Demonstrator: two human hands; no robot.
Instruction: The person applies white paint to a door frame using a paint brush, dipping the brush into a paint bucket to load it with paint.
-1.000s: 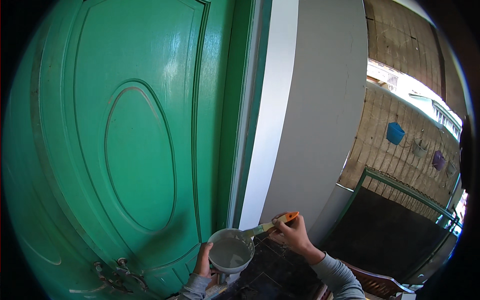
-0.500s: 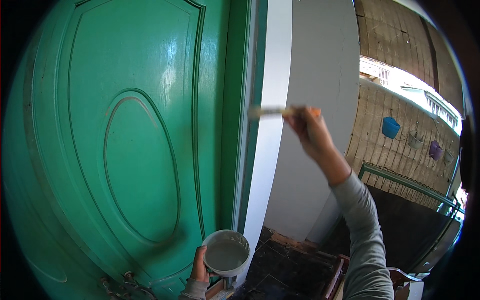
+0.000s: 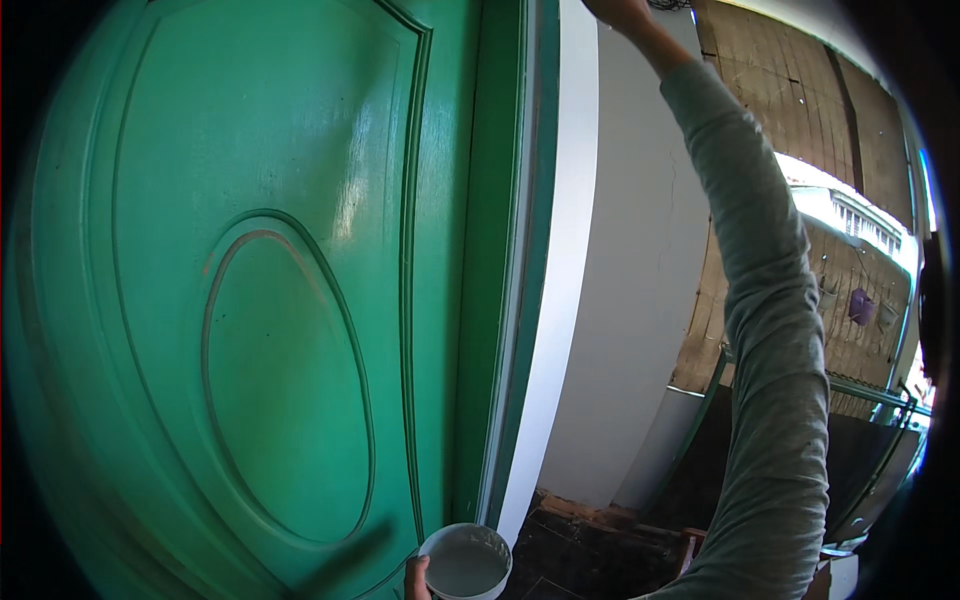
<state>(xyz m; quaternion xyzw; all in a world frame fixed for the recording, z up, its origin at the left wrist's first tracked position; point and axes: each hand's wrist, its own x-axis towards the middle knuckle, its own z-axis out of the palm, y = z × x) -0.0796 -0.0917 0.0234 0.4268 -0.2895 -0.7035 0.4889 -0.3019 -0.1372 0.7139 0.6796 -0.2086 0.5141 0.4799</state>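
My left hand [image 3: 417, 580] grips the rim of a round white plastic tub [image 3: 508, 572] at the lower edge, with grey paint [image 3: 465, 565] inside. Only part of that hand shows. My right arm, in a grey sleeve, stretches up to the top edge, where my right hand [image 3: 622, 12] is partly cut off. Its fingers are out of view, and no paintbrush can be seen. The hand is nearest the upper part of the white door-frame strip [image 3: 570, 250] and the grey wall [image 3: 640, 260]. To the left stands a green panelled door [image 3: 285, 380].
A thin grey and dark green edge [image 3: 525, 270] runs between door and white strip. Dark tiled floor [image 3: 580, 555] lies below. At the right are a woven bamboo screen [image 3: 770, 70], a hanging purple pot [image 3: 861, 307] and a green metal rail [image 3: 865, 390].
My right hand has risen to the top edge, and the paintbrush it held has left the view. The tub and my left hand sit lower in the picture as the view has tilted up.
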